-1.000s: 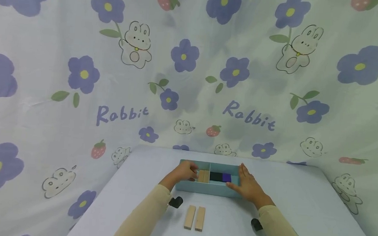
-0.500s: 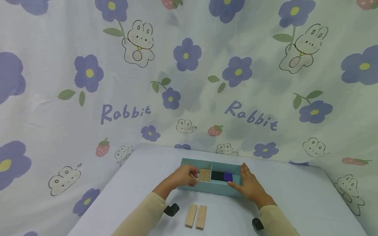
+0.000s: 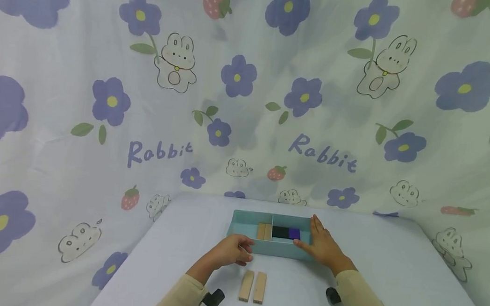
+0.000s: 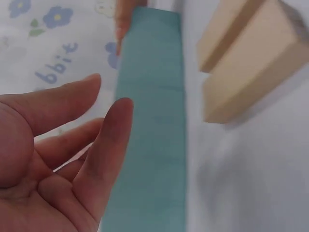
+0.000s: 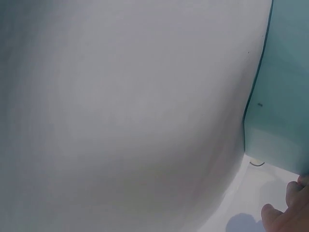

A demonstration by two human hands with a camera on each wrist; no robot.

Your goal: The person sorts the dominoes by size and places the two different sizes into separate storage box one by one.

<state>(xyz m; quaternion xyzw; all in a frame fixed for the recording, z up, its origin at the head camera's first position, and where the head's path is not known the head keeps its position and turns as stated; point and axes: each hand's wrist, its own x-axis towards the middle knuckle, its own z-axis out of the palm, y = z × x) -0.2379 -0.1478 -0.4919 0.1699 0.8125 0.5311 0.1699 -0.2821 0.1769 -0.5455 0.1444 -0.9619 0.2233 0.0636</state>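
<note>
A light blue box (image 3: 281, 250) with a divider stands on the table. Wooden blocks (image 3: 265, 231) lie left of the divider; black pieces (image 3: 280, 232) and a purple piece (image 3: 294, 233) lie right of it. My left hand (image 3: 230, 252) hovers at the box's front left, its fingers loosely bent and holding nothing; the left wrist view shows thumb and fingertips apart. At the right end of the box rests my right hand (image 3: 321, 244), fingers straight along the end and thumb at the front rim. Two loose wooden blocks (image 3: 246, 286) (image 3: 259, 288) lie side by side before the box.
A white table (image 3: 389, 274) extends around the box. Behind it hangs a white curtain (image 3: 255, 121) printed with flowers and rabbits. Black wrist mounts (image 3: 213, 298) sit on both sleeves, close above the table.
My left hand has drawn back out of the box's left compartment, over its front wall and toward me, with nothing in it. My right hand has stayed at the box's right end.
</note>
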